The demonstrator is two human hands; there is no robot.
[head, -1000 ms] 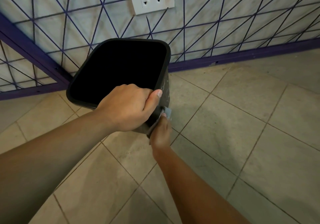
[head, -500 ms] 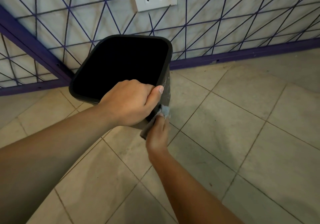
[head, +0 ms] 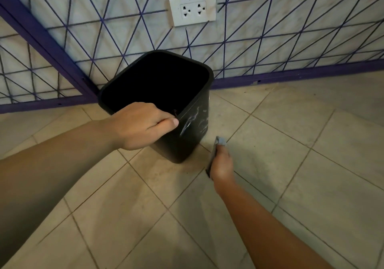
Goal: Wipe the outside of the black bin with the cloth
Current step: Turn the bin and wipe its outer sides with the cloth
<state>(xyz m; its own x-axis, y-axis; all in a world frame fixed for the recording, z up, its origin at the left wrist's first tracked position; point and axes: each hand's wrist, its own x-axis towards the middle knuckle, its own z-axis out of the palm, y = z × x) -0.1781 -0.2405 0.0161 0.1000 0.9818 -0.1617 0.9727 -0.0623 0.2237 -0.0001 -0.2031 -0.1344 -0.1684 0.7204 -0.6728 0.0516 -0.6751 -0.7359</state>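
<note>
Head view: black bin (head: 193, 131) is standing on the tiled floor (head: 291, 164), near the wall with purple lines (head: 270, 46), below a white socket (head: 192, 8). The left hand (head: 143, 126) is gripping the near rim of the bin, its fingers curling over the edge and the thumb lying along the outside. The right hand (head: 222, 164) is holding the grey cloth (head: 218, 147), fingers closing around it. The cloth is hanging just beside the bin's lower right side, apart from it. Pale streaks are showing on that side of the bin.
</note>
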